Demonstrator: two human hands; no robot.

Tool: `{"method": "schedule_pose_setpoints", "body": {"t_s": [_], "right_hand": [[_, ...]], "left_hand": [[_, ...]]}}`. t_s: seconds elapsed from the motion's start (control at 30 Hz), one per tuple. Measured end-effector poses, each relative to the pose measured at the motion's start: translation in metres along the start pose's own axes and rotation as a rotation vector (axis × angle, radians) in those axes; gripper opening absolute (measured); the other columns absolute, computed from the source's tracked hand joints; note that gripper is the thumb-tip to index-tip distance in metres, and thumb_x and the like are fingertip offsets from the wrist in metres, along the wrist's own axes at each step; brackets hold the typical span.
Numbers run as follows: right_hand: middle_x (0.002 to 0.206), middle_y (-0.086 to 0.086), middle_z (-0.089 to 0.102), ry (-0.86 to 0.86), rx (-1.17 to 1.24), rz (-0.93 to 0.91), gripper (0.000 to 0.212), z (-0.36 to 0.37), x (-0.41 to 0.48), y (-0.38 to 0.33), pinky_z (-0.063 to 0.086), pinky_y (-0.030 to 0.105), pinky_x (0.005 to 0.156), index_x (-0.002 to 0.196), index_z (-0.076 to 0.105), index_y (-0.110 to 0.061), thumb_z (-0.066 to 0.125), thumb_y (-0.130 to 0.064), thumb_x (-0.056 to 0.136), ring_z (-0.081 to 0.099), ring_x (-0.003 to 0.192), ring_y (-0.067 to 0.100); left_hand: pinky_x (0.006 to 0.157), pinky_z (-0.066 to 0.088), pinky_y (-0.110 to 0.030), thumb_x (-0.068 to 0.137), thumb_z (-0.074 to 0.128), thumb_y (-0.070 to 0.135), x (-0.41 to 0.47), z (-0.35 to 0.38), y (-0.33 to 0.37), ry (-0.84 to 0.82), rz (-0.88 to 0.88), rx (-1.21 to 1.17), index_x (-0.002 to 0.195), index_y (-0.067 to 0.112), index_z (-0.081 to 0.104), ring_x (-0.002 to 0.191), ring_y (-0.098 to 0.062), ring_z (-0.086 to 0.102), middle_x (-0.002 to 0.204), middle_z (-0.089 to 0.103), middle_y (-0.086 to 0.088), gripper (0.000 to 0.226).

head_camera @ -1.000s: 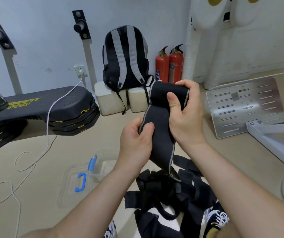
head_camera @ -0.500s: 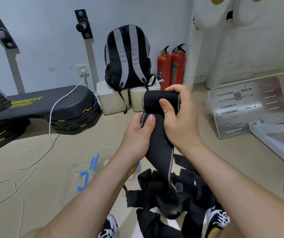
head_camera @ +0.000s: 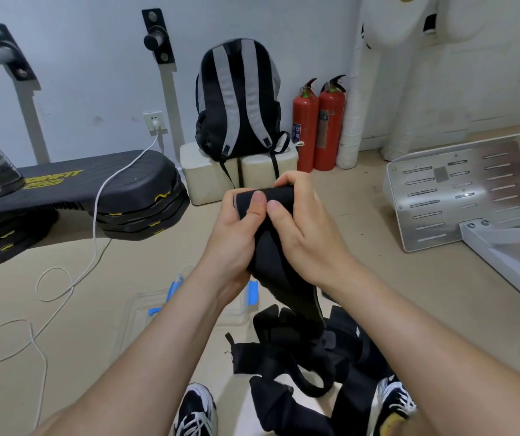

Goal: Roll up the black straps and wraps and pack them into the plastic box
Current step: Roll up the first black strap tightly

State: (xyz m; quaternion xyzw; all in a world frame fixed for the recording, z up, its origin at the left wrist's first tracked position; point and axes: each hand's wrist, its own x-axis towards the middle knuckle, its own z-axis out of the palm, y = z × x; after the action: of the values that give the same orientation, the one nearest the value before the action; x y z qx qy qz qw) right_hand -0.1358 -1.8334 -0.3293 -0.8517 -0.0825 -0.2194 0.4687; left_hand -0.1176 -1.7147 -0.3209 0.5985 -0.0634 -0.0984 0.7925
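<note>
1. Left hand [head_camera: 236,234]: fingers curled round the black wrap [head_camera: 279,196], thumb pressed on the rolled top end.
2. Right hand [head_camera: 302,228]: also closed on the wrap, fingers over the top of the roll, thumb beside the left thumb, the two nearly touching.
3. The wrap is held in the air above and just right of the plastic box [head_camera: 246,302]. Its top is rolled between both hands, and the loose tail hangs down from the palms.
4. The tail reaches the pile of black straps [head_camera: 315,350], which lies on the floor just right of the box, unrolled and tangled.
5. The box is clear with blue clips and sits on the floor, partly hidden behind the left forearm. Can't tell what's inside.
6. Shoes [head_camera: 195,410] are nearer the camera than the box.
7. A white cable [head_camera: 95,221] trails on the floor left of the box.
8. A backpack [head_camera: 239,99] stands well beyond the box, against the wall.
</note>
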Motion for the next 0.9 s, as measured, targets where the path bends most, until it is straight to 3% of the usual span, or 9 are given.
{"method": "schedule_pose_setpoints", "body": {"t_s": [0.1,0.23,0.3,0.4,0.53,0.63,0.73,0.9], "right_hand": [[0.111,0.001,0.058,-0.031,0.070,0.077,0.048,0.002,0.000,0.001,0.044,0.030,0.079,0.127,0.041,-0.024,0.038,-0.053,0.089,0.056,0.097,0.015],[0.103,-0.005,0.062,0.061,0.331,0.292,0.031,0.001,0.006,-0.001,0.050,0.035,0.088,0.120,0.055,-0.024,0.041,-0.041,0.097,0.060,0.100,0.014],[0.101,-0.001,0.066,0.054,0.415,0.451,0.027,-0.002,0.010,-0.002,0.051,0.037,0.090,0.114,0.062,-0.018,0.043,-0.033,0.103,0.063,0.099,0.016],[0.102,0.012,0.074,-0.093,0.599,0.635,0.035,-0.012,0.012,0.003,0.056,0.043,0.087,0.111,0.068,-0.009,0.051,-0.038,0.101,0.071,0.095,0.026],[0.094,0.013,0.074,-0.086,0.645,0.591,0.024,-0.022,0.015,0.011,0.060,0.038,0.076,0.107,0.071,-0.005,0.057,-0.023,0.099,0.072,0.085,0.025],[0.099,0.012,0.074,-0.029,0.551,0.492,0.016,-0.019,0.013,0.012,0.059,0.043,0.085,0.108,0.071,-0.012,0.059,-0.016,0.098,0.071,0.094,0.029],[0.104,0.005,0.072,-0.092,0.414,0.377,0.019,-0.018,0.009,0.010,0.057,0.046,0.091,0.114,0.067,-0.018,0.055,-0.022,0.101,0.069,0.099,0.022],[0.125,0.001,0.061,-0.260,0.349,0.394,0.037,-0.013,0.007,0.003,0.049,0.045,0.103,0.137,0.042,-0.025,0.049,-0.036,0.102,0.061,0.115,0.017]], "left_hand": [[0.067,0.057,-0.028,0.100,0.053,0.025,-0.001,-0.001,-0.003,-0.010,0.033,-0.003,0.107,0.020,0.054,0.081,-0.013,0.066,0.090,0.066,-0.001,0.008],[0.069,0.055,-0.027,0.096,0.059,0.007,-0.001,0.005,-0.011,0.031,0.199,0.105,0.104,0.023,0.056,0.079,-0.011,0.062,0.089,0.063,-0.001,0.018],[0.070,0.054,-0.026,0.092,0.061,0.000,-0.001,0.007,-0.013,0.065,0.256,0.178,0.097,0.026,0.059,0.078,-0.010,0.060,0.087,0.062,0.001,0.027],[0.068,0.053,-0.023,0.089,0.060,-0.008,0.001,0.005,-0.013,0.091,0.262,0.222,0.091,0.027,0.060,0.076,-0.006,0.061,0.084,0.064,0.007,0.035],[0.062,0.051,-0.027,0.087,0.065,0.002,0.004,0.003,-0.008,-0.014,0.135,0.147,0.089,0.022,0.061,0.077,-0.012,0.063,0.084,0.065,0.003,0.020],[0.068,0.054,-0.037,0.092,0.065,0.023,0.008,0.000,-0.005,-0.039,0.003,0.091,0.103,0.016,0.064,0.083,-0.019,0.067,0.091,0.069,-0.004,0.013],[0.078,0.057,-0.040,0.095,0.062,0.016,0.009,-0.003,-0.003,0.006,-0.020,0.070,0.112,0.009,0.068,0.088,-0.024,0.071,0.099,0.072,-0.013,0.019],[0.080,0.058,-0.035,0.092,0.063,0.003,0.007,-0.005,-0.005,0.082,0.016,0.021,0.107,0.011,0.068,0.087,-0.022,0.071,0.091,0.074,-0.009,0.017]]}}
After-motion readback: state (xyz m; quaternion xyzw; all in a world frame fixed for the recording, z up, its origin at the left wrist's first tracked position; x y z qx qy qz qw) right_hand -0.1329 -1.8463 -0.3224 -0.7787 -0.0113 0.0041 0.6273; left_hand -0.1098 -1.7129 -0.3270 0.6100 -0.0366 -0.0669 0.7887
